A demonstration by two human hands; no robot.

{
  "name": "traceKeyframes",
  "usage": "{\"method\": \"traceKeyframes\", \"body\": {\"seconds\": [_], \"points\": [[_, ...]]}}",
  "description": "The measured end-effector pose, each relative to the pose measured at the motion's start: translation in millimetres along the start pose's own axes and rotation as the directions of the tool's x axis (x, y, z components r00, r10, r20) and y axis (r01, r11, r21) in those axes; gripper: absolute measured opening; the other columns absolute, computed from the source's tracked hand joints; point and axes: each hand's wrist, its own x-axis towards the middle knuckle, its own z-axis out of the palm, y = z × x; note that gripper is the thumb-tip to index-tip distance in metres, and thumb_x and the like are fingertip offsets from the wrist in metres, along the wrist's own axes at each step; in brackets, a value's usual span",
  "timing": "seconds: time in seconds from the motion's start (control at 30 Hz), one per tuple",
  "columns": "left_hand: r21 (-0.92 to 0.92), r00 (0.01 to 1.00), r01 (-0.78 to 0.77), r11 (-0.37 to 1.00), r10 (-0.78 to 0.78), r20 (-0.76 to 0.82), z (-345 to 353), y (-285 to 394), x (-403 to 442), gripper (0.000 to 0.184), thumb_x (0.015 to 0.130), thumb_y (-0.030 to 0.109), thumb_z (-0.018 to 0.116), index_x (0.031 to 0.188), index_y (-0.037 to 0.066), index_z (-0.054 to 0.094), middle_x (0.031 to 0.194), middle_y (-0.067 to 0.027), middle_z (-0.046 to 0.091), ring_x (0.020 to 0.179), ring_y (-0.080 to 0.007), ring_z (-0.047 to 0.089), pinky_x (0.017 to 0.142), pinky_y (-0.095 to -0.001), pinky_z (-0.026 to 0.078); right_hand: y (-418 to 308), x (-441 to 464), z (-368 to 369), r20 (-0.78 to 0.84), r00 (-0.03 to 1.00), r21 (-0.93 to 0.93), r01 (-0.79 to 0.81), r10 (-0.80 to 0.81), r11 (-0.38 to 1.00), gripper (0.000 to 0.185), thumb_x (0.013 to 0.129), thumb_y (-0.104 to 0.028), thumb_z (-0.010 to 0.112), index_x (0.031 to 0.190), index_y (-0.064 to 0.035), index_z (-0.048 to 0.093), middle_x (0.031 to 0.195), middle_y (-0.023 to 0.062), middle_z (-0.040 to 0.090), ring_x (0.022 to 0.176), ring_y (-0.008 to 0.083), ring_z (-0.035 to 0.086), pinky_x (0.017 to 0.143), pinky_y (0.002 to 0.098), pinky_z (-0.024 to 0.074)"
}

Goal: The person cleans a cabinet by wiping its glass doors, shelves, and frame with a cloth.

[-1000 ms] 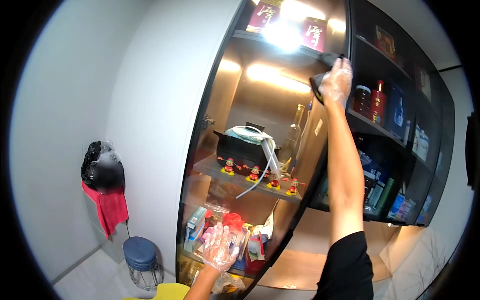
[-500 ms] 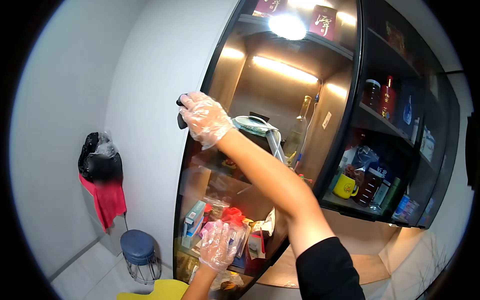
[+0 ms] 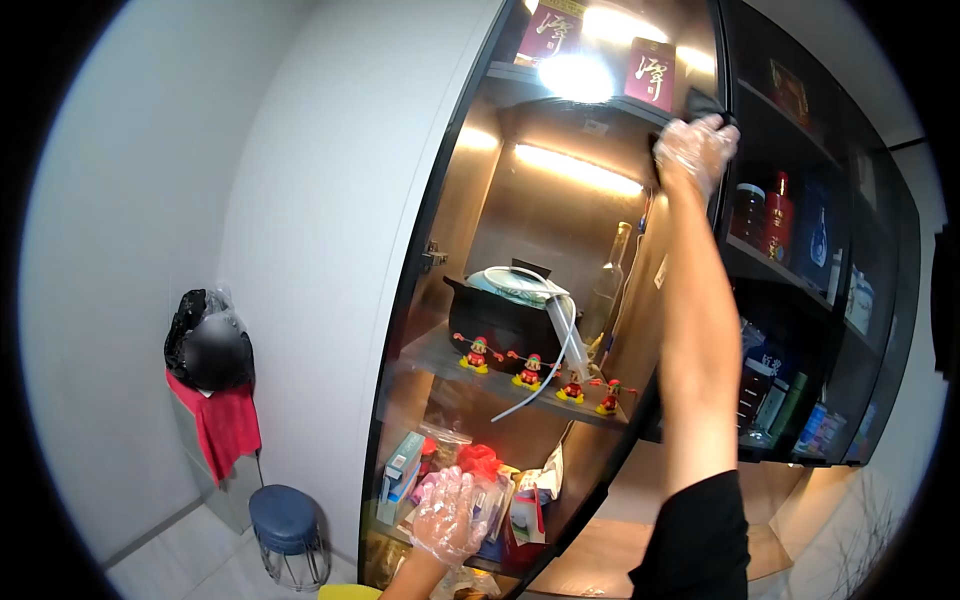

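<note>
My right hand (image 3: 695,150), in a clear plastic glove, is closed on a dark cloth (image 3: 708,106) against the glass door near the upper right edge of its black frame. Lower down, my gloved left hand (image 3: 447,515) lies with fingers spread against the glass, in front of the lower shelf. Through the glass show a black pot (image 3: 495,318), a glass bottle (image 3: 612,272) and several red and yellow figurines (image 3: 531,371). Two dark red boxes (image 3: 650,75) stand on the shelf above.
To the right, dark glass cabinets hold a red bottle (image 3: 779,218) and jars. A blue stool (image 3: 286,520) stands at the lower left, near a red cloth (image 3: 222,425) and black bag (image 3: 190,345). Part of a yellow object (image 3: 350,592) shows at the bottom edge.
My right hand swept from the door's upper right side to its left edge, then back to the upper right with the dark cloth. My left hand stayed on the lower glass.
</note>
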Motion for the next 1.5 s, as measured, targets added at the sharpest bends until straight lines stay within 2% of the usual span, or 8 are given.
{"method": "traceKeyframes", "body": {"seconds": [0.17, 0.27, 0.53, 0.6, 0.8, 1.03, 1.23, 1.5], "points": [[0.003, 0.998, 0.048, 0.999, -0.048, 0.031, 7.1, -0.5, -0.2, 0.068, 0.086, 0.037, 0.073, 0.137, -0.007, 0.062, 0.139, -0.0296, 0.063, 0.134, -0.0449, 0.059, 0.118, -0.0578, 0.039, -183.1, -71.4, 5.3, 0.143, 0.879, 0.413, 0.364, -0.455, 0.835, 0.037, 0.087, -0.026, 0.065, 0.117, -0.0046, 0.066, 0.112, 0.0143, 0.068, 0.096, 0.0313, 0.069, 0.089, 0.043, 0.0582], [0.0, 0.998, 0.052, 0.999, -0.052, 0.031, 5.0, 1.4, -1.6, 0.064, 0.089, 0.033, 0.067, 0.139, -0.006, 0.062, 0.141, -0.028, 0.062, 0.136, -0.0441, 0.057, 0.117, -0.0596, 0.039, -240.5, -165.0, -30.5, -0.106, 0.79, 0.521, 0.561, -0.604, 0.643, 0.042, 0.093, -0.021, 0.064, 0.129, 0.0011, 0.064, 0.132, 0.017, 0.065, 0.131, 0.0334, 0.057, 0.11, 0.0399, 0.0495], [0.032, 1.0, 0.018, 0.999, -0.017, -0.013, 3.8, -4.2, -3.9, 0.062, 0.09, 0.032, 0.066, 0.139, -0.006, 0.062, 0.141, -0.028, 0.063, 0.135, -0.045, 0.057, 0.117, -0.0607, 0.038, -186.4, -206.5, -62.2, 0.053, 0.645, 0.91, 0.283, -0.762, 0.304, 0.035, 0.091, -0.007, 0.064, 0.125, 0.0016, 0.066, 0.139, 0.0206, 0.061, 0.132, 0.0386, 0.058, 0.111, 0.0454, 0.0491], [-0.001, 0.999, 0.034, 0.999, -0.034, 0.013, 2.4, -5.3, -3.9, 0.062, 0.09, 0.032, 0.066, 0.139, -0.006, 0.063, 0.141, -0.0279, 0.063, 0.135, -0.0451, 0.058, 0.117, -0.0609, 0.038, -141.5, -182.1, -50.4, -0.3, 0.499, 0.689, 0.702, -0.813, 0.177, 0.047, 0.084, -0.008, 0.067, 0.13, -0.001, 0.066, 0.142, 0.0198, 0.061, 0.134, 0.0377, 0.057, 0.115, 0.0466, 0.0463], [-0.02, 0.999, -0.015, 1.0, 0.014, -0.04, -11.2, -8.4, 0.5, 0.06, 0.088, 0.03, 0.068, 0.137, -0.005, 0.065, 0.14, -0.0262, 0.065, 0.136, -0.0426, 0.059, 0.118, -0.0553, 0.038, 1.6, -58.6, -48.4, 0.017, 0.884, 0.251, 0.449, -0.468, 0.857, 0.054, 0.084, -0.021, 0.063, 0.131, 0.0048, 0.064, 0.144, 0.024, 0.059, 0.144, 0.0387, 0.047, 0.125, 0.0493, 0.0318], [-0.07, 1.0, 0.015, 0.997, -0.014, 0.014, -14.9, -8.6, -0.4, 0.059, 0.091, 0.03, 0.067, 0.138, -0.006, 0.064, 0.143, -0.0254, 0.063, 0.138, -0.0412, 0.058, 0.121, -0.0534, 0.037, 0.2, -82.7, -12.1, -0.057, 0.963, 0.069, 0.266, -0.262, 0.962, 0.061, 0.089, -0.015, 0.065, 0.148, -0.0005, 0.057, 0.16, 0.0219, 0.046, 0.148, 0.0375, 0.044, 0.122, 0.0457, 0.0396], [-0.13, 0.998, 0.06, 0.99, -0.061, -0.009, -3.9, -4.2, -11.5, 0.059, 0.089, 0.025, 0.07, 0.14, -0.006, 0.062, 0.144, -0.0254, 0.062, 0.139, -0.042, 0.056, 0.122, -0.0535, 0.034, -114.4, -266.5, -95.6, -0.178, 0.597, 0.645, 0.671, -0.782, 0.365, 0.037, 0.08, -0.01, 0.067, 0.116, -0.0031, 0.071, 0.143, 0.0186, 0.064, 0.137, 0.0364, 0.058, 0.12, 0.0496, 0.0427], [-0.158, 0.912, 0.293, 0.943, -0.226, 0.343, -16.7, 5.1, -46.4, 0.086, 0.082, 0.026, 0.077, 0.156, 0.0, 0.044, 0.162, -0.0254, 0.043, 0.15, -0.0404, 0.042, 0.123, -0.0566, 0.032, -65.1, -473.7, -145.3, -0.191, 0.196, 0.881, 0.465, -0.962, -0.08, 0.038, 0.092, -0.015, 0.064, 0.128, -0.0033, 0.072, 0.153, 0.017, 0.056, 0.144, 0.0334, 0.052, 0.124, 0.0496, 0.0379]]}}
